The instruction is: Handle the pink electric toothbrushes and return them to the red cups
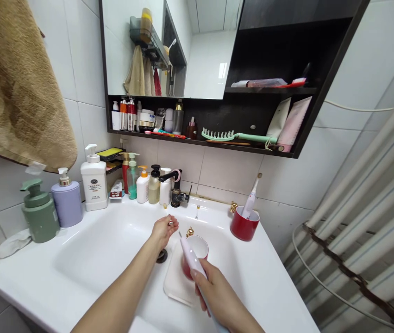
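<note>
Toothbrush handle (191,259): lower centre of frame, before red cup (201,245) | right hand (217,289): fingers wrapped firmly around it | left hand (165,230), centre: fingers curled, maybe on something small, I cannot tell | better keep handle steady, metal tip (180,234) clear of basin (85,259)

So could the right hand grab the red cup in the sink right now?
Probably not easily: the red cup looks close, but the right hand is wrapped around a pale toothbrush handle, which crosses in front of the cup.
</note>
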Demonstrator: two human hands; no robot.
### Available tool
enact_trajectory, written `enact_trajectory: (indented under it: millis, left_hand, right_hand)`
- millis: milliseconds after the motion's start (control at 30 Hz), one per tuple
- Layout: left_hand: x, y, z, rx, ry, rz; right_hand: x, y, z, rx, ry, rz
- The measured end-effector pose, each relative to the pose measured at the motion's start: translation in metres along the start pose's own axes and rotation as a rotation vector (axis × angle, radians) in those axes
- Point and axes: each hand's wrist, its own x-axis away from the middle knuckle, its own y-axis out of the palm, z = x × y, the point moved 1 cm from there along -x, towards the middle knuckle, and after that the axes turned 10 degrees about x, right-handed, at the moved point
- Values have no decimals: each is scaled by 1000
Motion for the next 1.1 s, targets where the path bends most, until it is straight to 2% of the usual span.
enact_trajectory:
  millis: [100,233,300,433,567,667,767,833,933,1100]
  left_hand:
    - [-16,15,-11,-321,-23,-64]
    - [-49,46,-25,-554,16,-12]
    - [-67,55,-28,-696,36,28]
    - [-91,59,-30,-955,98,58]
    - [-93,58,-29,-1115,219,38]
    - [-85,62,-30,-1165,306,-7]
    - [-75,72,-37,-1109,347,-123]
    - [-70,78,-43,-1039,322,-176]
    - [-65,83,-48,-963,254,-156]
    - [-52,75,-35,-771,120,-135]
  right_hand:
    - [1,-4,-3,30,-47,121]
    - [2,-10,-6,44,-44,152]
    - [2,-11,-6,58,-28,172]
    - [-1,-11,-3,111,-51,240]
    - [-6,-9,4,180,-59,270]
    - [-8,-7,10,207,-37,270]
    - [-8,-7,14,218,-33,268]
    - [-8,-7,14,217,-47,267]
    - [-6,-9,12,196,-103,272]
    - [-5,-16,11,176,-129,313]
